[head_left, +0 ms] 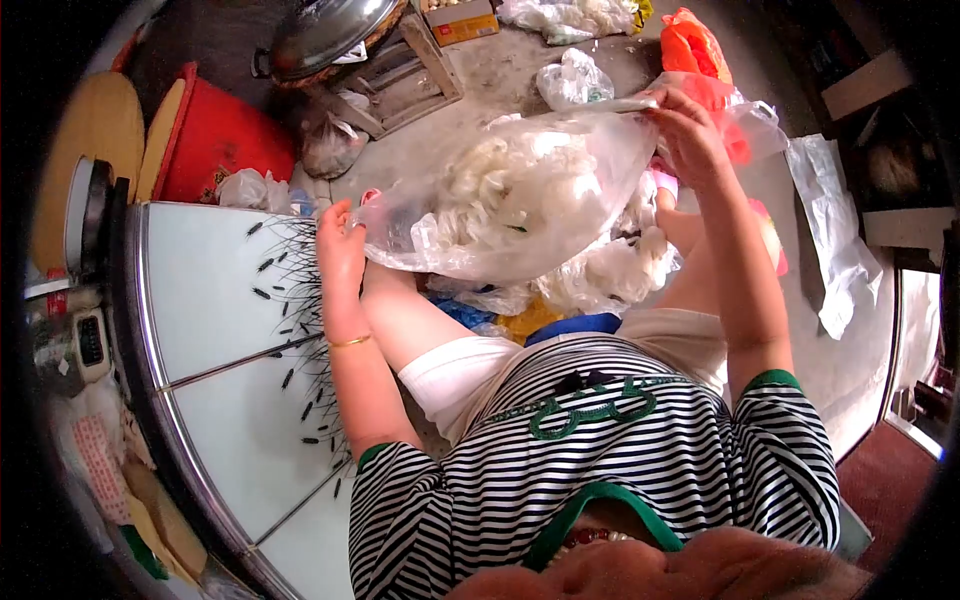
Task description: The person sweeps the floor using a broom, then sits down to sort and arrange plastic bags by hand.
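We hold big clear bag [520, 190] stretched in front of us, above our knees, whitish crumpled stuff bunched inside. Left hand [342, 240] has fingers closed on bag's left edge; right hand [688, 130] pinches its upper right edge. Crumpled translucent plastic [610, 275] lies beneath, blue and yellow pieces near it. Beyond, small knotted bag [574, 80] sits on floor, contents unclear; orange-red bag [693, 48] stands nearby. Open cardboard box [462, 22] holds small pale round items. Lidded pan [335, 38] sits beside wooden crate [415, 80]; red container [225, 145] is left of crate.

Bright overhead view, fisheye-curved, with black vignetted edges.
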Tool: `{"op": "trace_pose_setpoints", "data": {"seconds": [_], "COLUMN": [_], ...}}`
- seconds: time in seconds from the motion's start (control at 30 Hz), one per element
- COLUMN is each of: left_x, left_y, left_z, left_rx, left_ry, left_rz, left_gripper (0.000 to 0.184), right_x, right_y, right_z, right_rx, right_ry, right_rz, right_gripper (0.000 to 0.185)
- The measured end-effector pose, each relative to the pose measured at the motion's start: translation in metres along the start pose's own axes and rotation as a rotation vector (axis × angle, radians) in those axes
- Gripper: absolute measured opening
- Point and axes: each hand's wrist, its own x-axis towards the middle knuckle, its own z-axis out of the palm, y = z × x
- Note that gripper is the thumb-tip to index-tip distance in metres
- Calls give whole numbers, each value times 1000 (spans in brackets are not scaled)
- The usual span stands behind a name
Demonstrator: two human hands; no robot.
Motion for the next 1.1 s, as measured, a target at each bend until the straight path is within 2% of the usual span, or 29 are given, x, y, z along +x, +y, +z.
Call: {"op": "trace_pose_setpoints", "data": {"seconds": [0.07,0.1,0.13,0.2,0.23,0.33,0.37,0.4,0.47,0.57,0.67,0.7,0.8,0.83,0.9,0.93,1.0,1.03,1.1], "left_x": [-1,-5,-10,-15,-17,-24,-22,-25,-37,-50,-50,-53,-60,-57,-52,-54,-52,-52,-54], "left_y": [0,2,4,9,0,-18,-23,-20,-14,19,-29,-16,20,19,9,33,42,47,49], "left_z": [2,5,9,13,13,17,16,15,11,4,4,13,44,51,60,71,90,98,123], "left_rx": [49,131,212,372,484,750,794,812,849,299,-421,-335,-732,-859,-994,-1046,-1010,-889,-855], "left_ry": [-44,-58,-69,-81,-80,-85,-152,-169,-199,-299,-163,-39,-32,-148,-359,-428,-531,-563,-614], "left_rz": [-15,6,28,71,183,141,-26,-90,-219,-643,-377,-204,130,148,124,145,79,117,95], "left_gripper": [40,40,41,42,39,32,25,23,21,24,20,12,11,15,37,46,66,75,86], "right_x": [-10,-9,-5,-12,-16,-18,-17,-16,-16,-24,-27,-23,-27,-29,-29,-28,-30,-31,-33], "right_y": [-19,-11,-2,-6,-19,2,4,6,11,9,27,35,39,36,43,42,43,47,58], "right_z": [19,20,17,19,23,13,8,8,7,22,31,34,54,62,71,76,90,95,110], "right_rx": [443,442,239,-304,-456,118,322,360,498,577,676,617,476,471,349,247,100,52,-26], "right_ry": [-58,-135,-240,-335,-375,-264,-261,-185,-154,-150,-338,-403,-359,-400,-440,-460,-472,-481,-488], "right_rz": [67,155,251,246,350,224,165,47,30,-50,-110,-201,-112,-80,-20,5,-30,-39,-59], "right_gripper": [10,12,15,17,18,17,17,19,22,21,19,17,18,20,32,37,52,50,49]}}
